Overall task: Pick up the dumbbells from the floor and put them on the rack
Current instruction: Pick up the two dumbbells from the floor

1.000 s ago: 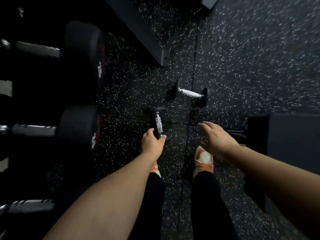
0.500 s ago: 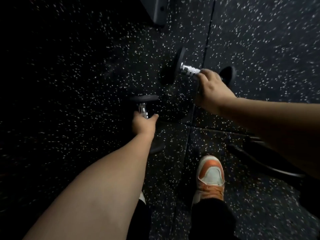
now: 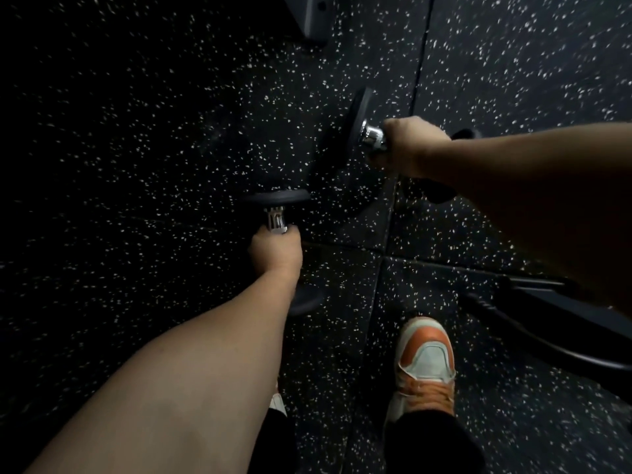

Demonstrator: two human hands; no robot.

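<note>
Now both hands, left (image 3: 275,251) and right (image 3: 412,147), wrap chrome-handled black dumbbells (image 3: 277,218) (image 3: 371,136) over the speckled rubber floor (image 3: 136,131); better to lift evenly, wrists straight.

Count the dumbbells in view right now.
2. One dumbbell is gripped by the left hand; the other dumbbell by the right hand. More may lie outside the frame.
</note>
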